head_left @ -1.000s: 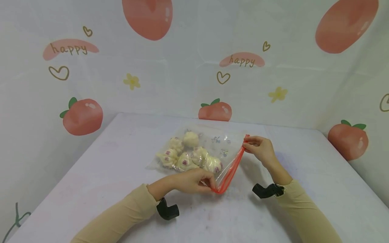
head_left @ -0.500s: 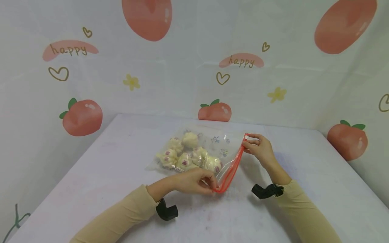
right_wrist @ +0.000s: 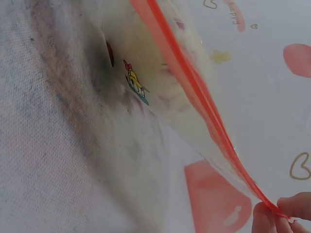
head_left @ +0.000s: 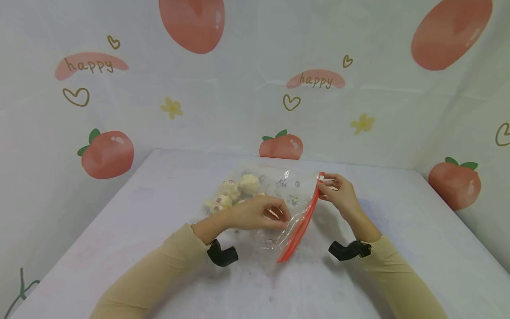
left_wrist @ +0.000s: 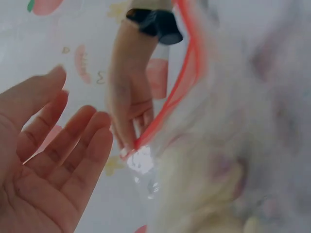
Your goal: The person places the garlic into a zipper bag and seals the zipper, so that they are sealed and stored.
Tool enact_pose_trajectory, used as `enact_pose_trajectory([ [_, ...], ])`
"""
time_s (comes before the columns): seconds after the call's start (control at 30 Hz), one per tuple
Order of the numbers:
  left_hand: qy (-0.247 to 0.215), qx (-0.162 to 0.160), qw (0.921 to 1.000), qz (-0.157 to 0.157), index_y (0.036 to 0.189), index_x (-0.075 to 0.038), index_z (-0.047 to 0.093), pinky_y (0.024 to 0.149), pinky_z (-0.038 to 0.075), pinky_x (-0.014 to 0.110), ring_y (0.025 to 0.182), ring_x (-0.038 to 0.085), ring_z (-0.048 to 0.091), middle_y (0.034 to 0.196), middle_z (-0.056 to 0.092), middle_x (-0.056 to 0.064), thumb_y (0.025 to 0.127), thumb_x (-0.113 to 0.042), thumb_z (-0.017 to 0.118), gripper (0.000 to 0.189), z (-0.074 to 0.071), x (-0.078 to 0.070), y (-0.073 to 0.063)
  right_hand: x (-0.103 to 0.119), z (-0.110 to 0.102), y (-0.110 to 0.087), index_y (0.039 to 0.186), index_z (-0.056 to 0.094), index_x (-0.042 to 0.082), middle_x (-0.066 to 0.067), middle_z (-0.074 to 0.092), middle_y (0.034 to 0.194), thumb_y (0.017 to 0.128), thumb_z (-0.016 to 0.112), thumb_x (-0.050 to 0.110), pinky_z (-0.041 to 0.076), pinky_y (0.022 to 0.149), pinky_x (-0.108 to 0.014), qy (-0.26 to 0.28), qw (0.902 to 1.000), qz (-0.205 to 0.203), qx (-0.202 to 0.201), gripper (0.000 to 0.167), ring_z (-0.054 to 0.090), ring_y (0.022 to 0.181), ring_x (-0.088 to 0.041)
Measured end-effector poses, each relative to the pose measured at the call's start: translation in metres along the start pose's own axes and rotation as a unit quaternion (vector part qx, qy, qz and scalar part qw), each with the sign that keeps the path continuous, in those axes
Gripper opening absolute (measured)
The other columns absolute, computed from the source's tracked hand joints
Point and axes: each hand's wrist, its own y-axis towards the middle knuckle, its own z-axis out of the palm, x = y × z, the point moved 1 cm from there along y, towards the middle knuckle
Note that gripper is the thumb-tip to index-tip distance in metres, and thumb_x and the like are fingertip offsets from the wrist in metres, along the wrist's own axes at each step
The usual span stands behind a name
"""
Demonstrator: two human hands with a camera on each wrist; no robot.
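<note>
A clear zip bag (head_left: 275, 179) with a red zip strip (head_left: 303, 227) lies on the table, its mouth edge raised toward the right. Inside are several cream, garlic-like bulbs (head_left: 249, 184) with purple marks, partly hidden behind the left hand. My right hand (head_left: 339, 193) pinches the far end of the red strip, beside the white slider (head_left: 321, 178); the right wrist view shows the fingers (right_wrist: 297, 203) on that end. My left hand (head_left: 259, 212) hovers over the near part of the bag. In the left wrist view its fingers (left_wrist: 95, 155) are loosely bent with nothing between them.
The white table (head_left: 131, 261) reaches back to a printed cloth backdrop (head_left: 239, 115) with peaches, hearts and flowers. Black wrist mounts sit on the left wrist (head_left: 221, 254) and right wrist (head_left: 345, 250). More cloth stands along both sides.
My left hand has let go of the near end of the red strip and moved up over the bag. That end has straightened and dropped slightly. The right hand still pinches the far end.
</note>
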Motion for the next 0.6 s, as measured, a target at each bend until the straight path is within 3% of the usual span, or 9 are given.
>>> enact_pose_trajectory([
  [0.27, 0.043, -0.118, 0.9921, -0.001, 0.099, -0.004, 0.06, 0.084, 0.054, 0.019, 0.099, 0.018, 0.065, 0.104, 0.064, 0.01, 0.09, -0.013, 0.061, 0.012, -0.03, 0.0, 0.029, 0.004, 0.003, -0.002, 0.131, 0.038, -0.006, 0.012, 0.056, 0.085, 0.089, 0.061, 0.011, 0.057, 0.067, -0.019, -0.006, 0.9999, -0.014, -0.003, 0.05, 0.062, 0.069, 0.005],
  [0.6, 0.069, -0.178, 0.9815, -0.013, 0.106, -0.005, 0.06, 0.086, 0.053, 0.021, 0.1, 0.018, 0.064, 0.108, 0.065, 0.008, 0.093, -0.015, 0.057, 0.018, -0.04, 0.008, 0.061, 0.01, 0.007, -0.004, 0.13, 0.041, -0.003, -0.001, 0.058, 0.094, 0.09, 0.06, 0.011, 0.057, 0.068, -0.019, -0.044, 0.9981, -0.042, -0.001, 0.046, 0.06, 0.069, 0.005],
])
